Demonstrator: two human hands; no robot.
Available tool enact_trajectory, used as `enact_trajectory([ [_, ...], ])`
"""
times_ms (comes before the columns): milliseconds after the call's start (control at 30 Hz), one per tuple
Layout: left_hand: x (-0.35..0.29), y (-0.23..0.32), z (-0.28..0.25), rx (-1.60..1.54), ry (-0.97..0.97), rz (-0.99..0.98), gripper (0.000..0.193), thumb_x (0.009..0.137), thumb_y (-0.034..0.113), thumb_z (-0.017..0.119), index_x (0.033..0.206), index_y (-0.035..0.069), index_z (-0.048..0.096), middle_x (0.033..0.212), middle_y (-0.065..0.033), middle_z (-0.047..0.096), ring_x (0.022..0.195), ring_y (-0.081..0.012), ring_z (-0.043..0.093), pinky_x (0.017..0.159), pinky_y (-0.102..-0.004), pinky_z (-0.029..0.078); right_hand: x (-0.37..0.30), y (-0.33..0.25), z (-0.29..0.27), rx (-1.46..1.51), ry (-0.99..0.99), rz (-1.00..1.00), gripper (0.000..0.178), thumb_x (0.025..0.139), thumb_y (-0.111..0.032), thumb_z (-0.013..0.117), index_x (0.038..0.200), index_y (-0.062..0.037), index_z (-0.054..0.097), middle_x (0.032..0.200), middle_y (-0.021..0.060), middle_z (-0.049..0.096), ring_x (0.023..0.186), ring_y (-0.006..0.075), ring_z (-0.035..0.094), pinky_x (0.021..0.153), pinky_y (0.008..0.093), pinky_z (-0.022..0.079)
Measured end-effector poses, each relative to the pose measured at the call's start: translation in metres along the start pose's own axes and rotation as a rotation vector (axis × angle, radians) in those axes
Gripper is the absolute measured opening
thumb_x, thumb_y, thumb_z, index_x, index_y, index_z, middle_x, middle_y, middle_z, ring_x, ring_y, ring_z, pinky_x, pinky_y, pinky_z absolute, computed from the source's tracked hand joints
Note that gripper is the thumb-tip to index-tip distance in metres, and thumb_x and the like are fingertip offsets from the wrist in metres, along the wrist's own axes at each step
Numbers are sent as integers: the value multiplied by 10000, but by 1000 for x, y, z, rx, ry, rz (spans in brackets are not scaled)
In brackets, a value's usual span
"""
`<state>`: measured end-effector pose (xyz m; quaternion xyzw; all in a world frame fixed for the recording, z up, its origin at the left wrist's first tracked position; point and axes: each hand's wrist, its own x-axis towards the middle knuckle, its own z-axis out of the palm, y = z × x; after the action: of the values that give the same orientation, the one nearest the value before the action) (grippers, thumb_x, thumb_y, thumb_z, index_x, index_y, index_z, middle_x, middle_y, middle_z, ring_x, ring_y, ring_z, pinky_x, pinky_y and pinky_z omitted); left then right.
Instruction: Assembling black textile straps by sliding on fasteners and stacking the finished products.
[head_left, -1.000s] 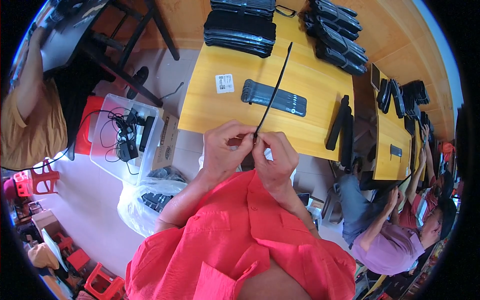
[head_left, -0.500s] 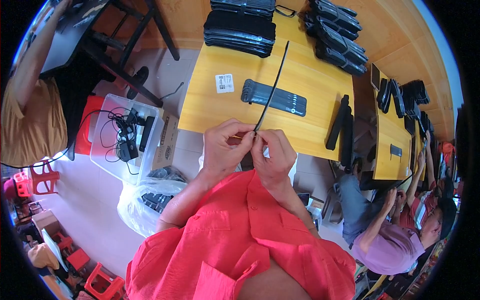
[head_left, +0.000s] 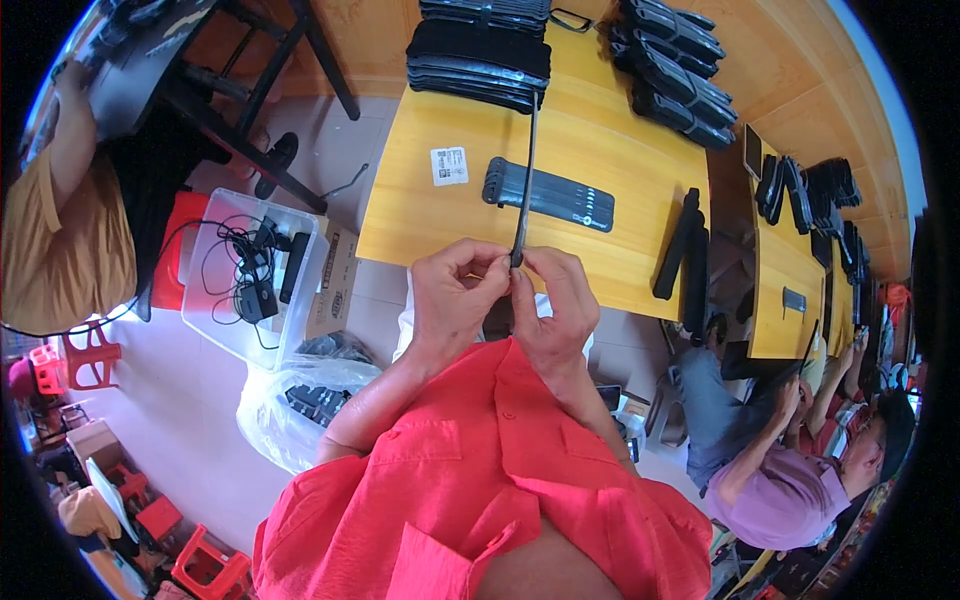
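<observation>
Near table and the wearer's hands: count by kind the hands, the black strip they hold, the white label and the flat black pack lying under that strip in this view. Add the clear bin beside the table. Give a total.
Left hand and right hand: 2
Black strip: 1
White label: 1
Flat black pack: 1
Clear bin: 1
Total: 6

Tabletop (head_left: 420, 215) is smooth wood. Hand-held strip (head_left: 530, 145) shows slight gloss; material unclear. Shirt (head_left: 465, 490) is matt, creased cloth. Storage bin (head_left: 226, 328) is smooth, translucent plastic.
</observation>
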<state>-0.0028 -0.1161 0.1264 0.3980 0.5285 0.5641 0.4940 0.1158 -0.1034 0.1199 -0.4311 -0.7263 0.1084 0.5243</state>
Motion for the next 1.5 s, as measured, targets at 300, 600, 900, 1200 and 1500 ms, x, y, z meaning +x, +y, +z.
enact_trajectory([
  [300, -2, -2, 3, 66, -9, 22, 69, 823, 4, 574, 839, -41, 624, 722, -28, 623, 638, -54, 574, 585, -182, 478, -1, -3, 0, 74, -25, 113, 219, 688, 40, 662, 901, 17, 620, 788, 132, 615, 644, 246, 621, 537, 298, 496],
  [600, 2, -7, 3, 100, 33, 46, 33, 796, -1, 586, 798, -31, 598, 678, -43, 623, 612, -64, 583, 554, -194, 472, -6, 9, 14, -80, -13, -52, 236, 659, 27, 671, 889, 24, 618, 759, 121, 598, 649, 258, 607, 541, 330, 496],
  [900, 7, -16, 2, 97, 59, 79, 30, 822, -7, 568, 818, -36, 572, 704, -31, 595, 594, -56, 558, 526, -189, 481, -5, 18, 20, -87, -21, -117, 234, 653, 30, 656, 879, 23, 596, 775, 121, 580, 666, 254, 594, 539, 330, 485],
  [1200, 15, -19, 3, 91, -30, 0, 125, 841, 83, 593, 789, -8, 525, 640, -9, 542, 584, -42, 512, 508, -190, 431, -7, 23, 27, 28, 13, 81, 146, 694, 87, 616, 819, 12, 604, 736, 128, 594, 617, 237, 607, 531, 290, 492],
  [1500, 22, -24, -12, 161, -187, -64, 224, 868, 162, 581, 745, -1, 491, 584, -48, 519, 517, -91, 482, 455, -243, 382, -7, 18, 23, 504, -87, 539, 59, 791, 15, 563, 828, 35, 605, 739, 97, 593, 608, 157, 605, 566, 252, 495],
])
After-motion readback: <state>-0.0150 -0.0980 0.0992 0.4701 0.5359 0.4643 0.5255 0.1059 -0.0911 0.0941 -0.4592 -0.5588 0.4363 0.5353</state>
